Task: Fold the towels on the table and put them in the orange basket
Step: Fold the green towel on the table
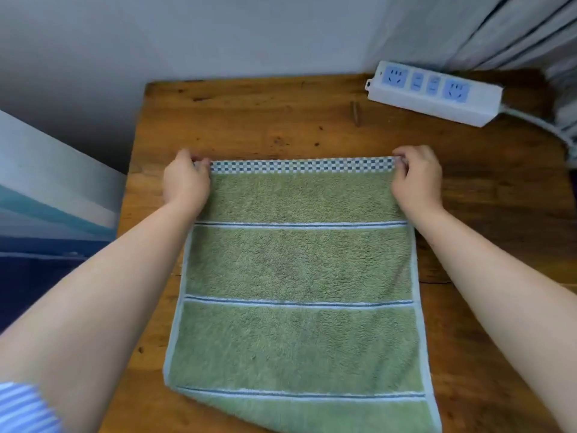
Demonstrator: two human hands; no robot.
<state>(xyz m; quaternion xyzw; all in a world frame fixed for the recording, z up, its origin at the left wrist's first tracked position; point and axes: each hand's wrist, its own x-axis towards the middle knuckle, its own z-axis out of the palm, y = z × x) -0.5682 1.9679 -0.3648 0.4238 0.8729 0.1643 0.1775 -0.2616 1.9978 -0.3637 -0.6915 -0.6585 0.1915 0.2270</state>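
A green towel (299, 267) with pale stripes and a blue-white checkered far border lies spread flat on the wooden table (249, 120). My left hand (186, 179) pinches the towel's far left corner. My right hand (416, 176) pinches the far right corner. Both hands rest low on the table at the towel's far edge. The towel's near end runs past the table's front edge and out of view. No orange basket is in view.
A white power strip (434, 92) with blue sockets lies at the table's far right, its cable (543, 126) trailing right. A wall stands behind the table, a curtain (499, 29) at upper right. Left of the table is a white and blue surface (46, 189).
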